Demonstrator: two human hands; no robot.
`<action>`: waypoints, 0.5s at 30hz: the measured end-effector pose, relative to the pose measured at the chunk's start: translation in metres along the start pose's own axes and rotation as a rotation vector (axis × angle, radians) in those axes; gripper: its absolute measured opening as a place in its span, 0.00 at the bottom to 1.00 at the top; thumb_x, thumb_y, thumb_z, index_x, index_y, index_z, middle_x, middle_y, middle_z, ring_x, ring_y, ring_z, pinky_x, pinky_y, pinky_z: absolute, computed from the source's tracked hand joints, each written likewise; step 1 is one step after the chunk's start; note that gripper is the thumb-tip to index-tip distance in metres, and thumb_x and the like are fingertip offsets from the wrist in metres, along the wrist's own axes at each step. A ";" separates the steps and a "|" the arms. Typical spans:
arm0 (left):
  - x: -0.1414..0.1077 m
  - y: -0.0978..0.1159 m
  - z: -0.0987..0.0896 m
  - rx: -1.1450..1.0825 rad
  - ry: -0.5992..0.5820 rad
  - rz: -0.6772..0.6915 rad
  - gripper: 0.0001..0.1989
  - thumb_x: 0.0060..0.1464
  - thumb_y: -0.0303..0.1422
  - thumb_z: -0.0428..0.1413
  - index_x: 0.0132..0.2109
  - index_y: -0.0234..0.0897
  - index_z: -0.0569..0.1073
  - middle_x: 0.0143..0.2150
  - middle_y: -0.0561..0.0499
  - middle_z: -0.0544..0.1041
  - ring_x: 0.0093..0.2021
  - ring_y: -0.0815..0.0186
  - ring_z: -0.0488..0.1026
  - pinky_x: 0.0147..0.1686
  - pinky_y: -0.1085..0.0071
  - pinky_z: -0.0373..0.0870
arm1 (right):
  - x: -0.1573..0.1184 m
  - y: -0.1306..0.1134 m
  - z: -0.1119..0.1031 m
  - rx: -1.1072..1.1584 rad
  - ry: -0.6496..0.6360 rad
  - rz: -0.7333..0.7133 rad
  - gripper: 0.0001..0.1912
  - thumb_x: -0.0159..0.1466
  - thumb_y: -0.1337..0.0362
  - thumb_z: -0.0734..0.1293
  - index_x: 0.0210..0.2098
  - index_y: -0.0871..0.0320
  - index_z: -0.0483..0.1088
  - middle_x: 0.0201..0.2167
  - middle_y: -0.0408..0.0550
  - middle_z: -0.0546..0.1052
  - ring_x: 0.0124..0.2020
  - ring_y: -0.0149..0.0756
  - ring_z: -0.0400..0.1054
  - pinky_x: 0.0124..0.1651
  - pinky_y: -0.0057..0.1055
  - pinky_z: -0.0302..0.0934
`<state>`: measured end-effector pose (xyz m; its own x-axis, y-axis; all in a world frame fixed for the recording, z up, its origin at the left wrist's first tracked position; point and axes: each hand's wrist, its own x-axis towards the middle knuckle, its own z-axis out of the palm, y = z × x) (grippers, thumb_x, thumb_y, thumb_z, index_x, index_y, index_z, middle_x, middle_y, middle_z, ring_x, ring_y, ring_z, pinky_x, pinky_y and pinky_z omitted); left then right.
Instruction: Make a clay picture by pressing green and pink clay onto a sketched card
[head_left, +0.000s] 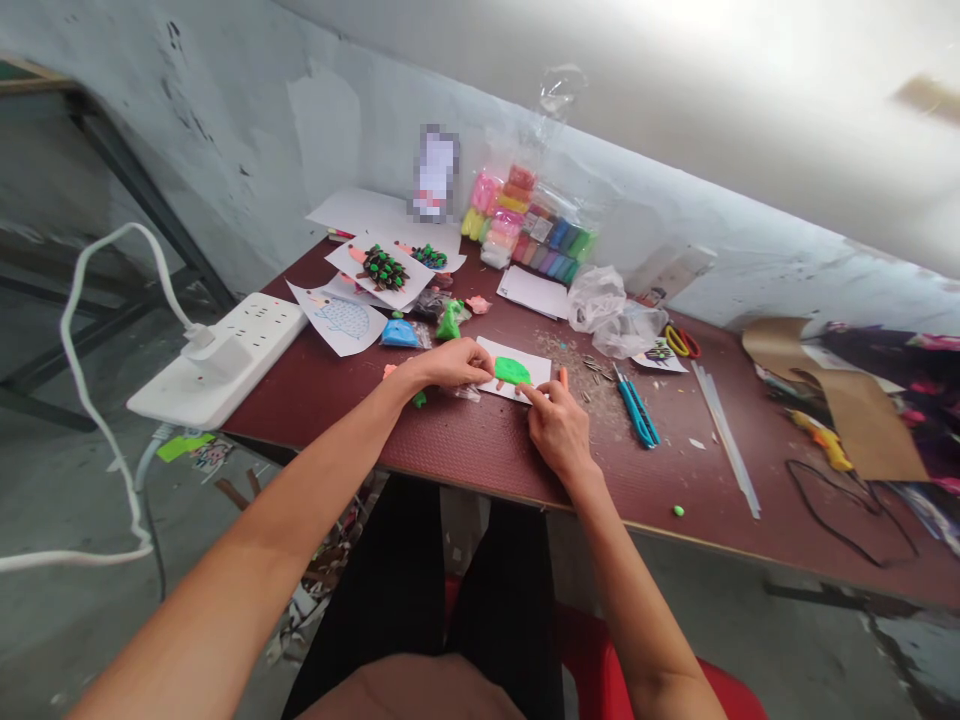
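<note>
Clay (513, 371) between left hand (450, 362), right hand (559, 430)

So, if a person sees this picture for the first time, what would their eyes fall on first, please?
The bright green modelling clay on a small white card stands out first, between the left hand and right hand, on the dark red table. Behind them, near the wall, are bagged packs of multicoloured clay. At the table's left end lies a large white power strip.
</note>
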<state>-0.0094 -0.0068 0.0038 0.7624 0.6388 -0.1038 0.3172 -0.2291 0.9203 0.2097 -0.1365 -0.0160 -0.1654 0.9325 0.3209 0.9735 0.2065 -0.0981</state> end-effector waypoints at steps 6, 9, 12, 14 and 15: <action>0.000 -0.001 0.000 -0.008 -0.004 0.000 0.10 0.46 0.35 0.59 0.32 0.31 0.79 0.21 0.55 0.66 0.21 0.72 0.58 0.23 0.74 0.50 | 0.002 -0.003 -0.001 -0.008 -0.048 0.016 0.24 0.70 0.72 0.59 0.54 0.47 0.80 0.43 0.51 0.76 0.46 0.41 0.71 0.61 0.41 0.67; 0.001 -0.002 0.001 -0.007 -0.012 0.007 0.11 0.46 0.35 0.58 0.32 0.30 0.79 0.21 0.55 0.66 0.21 0.72 0.58 0.23 0.74 0.50 | 0.005 -0.005 -0.002 0.011 -0.009 -0.002 0.26 0.69 0.74 0.59 0.57 0.47 0.79 0.45 0.50 0.75 0.45 0.40 0.71 0.68 0.46 0.61; 0.002 -0.004 0.001 -0.018 -0.007 0.009 0.11 0.45 0.35 0.58 0.33 0.30 0.79 0.21 0.55 0.67 0.21 0.72 0.59 0.22 0.75 0.50 | 0.010 -0.009 -0.002 0.014 -0.014 -0.057 0.27 0.70 0.74 0.58 0.57 0.44 0.79 0.45 0.48 0.75 0.43 0.37 0.70 0.75 0.56 0.47; 0.003 -0.005 0.001 -0.026 -0.004 0.005 0.11 0.45 0.35 0.59 0.34 0.30 0.80 0.22 0.55 0.67 0.21 0.72 0.59 0.22 0.75 0.50 | 0.013 -0.012 -0.001 0.011 -0.046 -0.063 0.27 0.70 0.74 0.58 0.56 0.43 0.79 0.46 0.49 0.76 0.43 0.38 0.70 0.75 0.61 0.41; 0.003 -0.005 0.001 -0.027 -0.004 0.003 0.11 0.45 0.35 0.59 0.34 0.30 0.80 0.22 0.55 0.67 0.21 0.72 0.59 0.23 0.75 0.51 | 0.015 -0.013 0.000 0.009 -0.062 -0.057 0.26 0.70 0.74 0.58 0.56 0.43 0.79 0.46 0.49 0.76 0.43 0.39 0.70 0.75 0.62 0.40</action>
<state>-0.0082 -0.0047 -0.0014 0.7656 0.6351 -0.1022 0.2996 -0.2113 0.9304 0.1942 -0.1252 -0.0101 -0.2299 0.9357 0.2676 0.9609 0.2618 -0.0897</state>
